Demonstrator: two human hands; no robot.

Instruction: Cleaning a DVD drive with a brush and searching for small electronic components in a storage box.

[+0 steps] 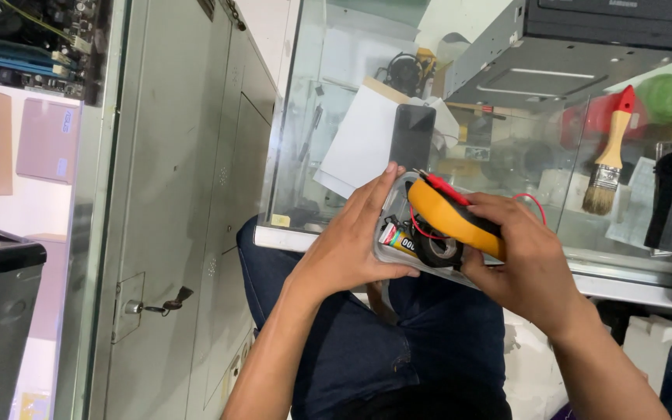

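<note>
A seated person in dark blue trousers leans over the near edge of a glass-topped display counter (631, 268), both bare hands closed around a clear plastic container (395, 208) that rests on that edge. The left hand (351, 245) cups the container's left side, thumb curled under its near rim and fingers spread up along the wall, apparently to steady it. The right hand (526, 260) grips a yellow-cased handheld meter (451, 219) with a black face, fingers wrapped over its right end so that it lies tilted across the top of the container. Thin red test leads (446, 187) with red-and-black probe tips run from the meter over the container's far rim. Inside, just below the meter, sit a roll of black tape (438, 250) and a small tube with a printed label (398, 239), pressed against the near wall.

Beyond the hands, on the glass, a dark smartphone (412, 136) leans against a sheet of white card (359, 140). Toward the counter's right side, a wooden-handled paintbrush with a red tip (610, 155) stands bristles down, beside a black brush (666, 198). A grey metal optical drive (585, 54) juts out above the far right corner. To the left stands a grey metal cabinet (188, 233) with keys hanging in its lock (166, 303).
</note>
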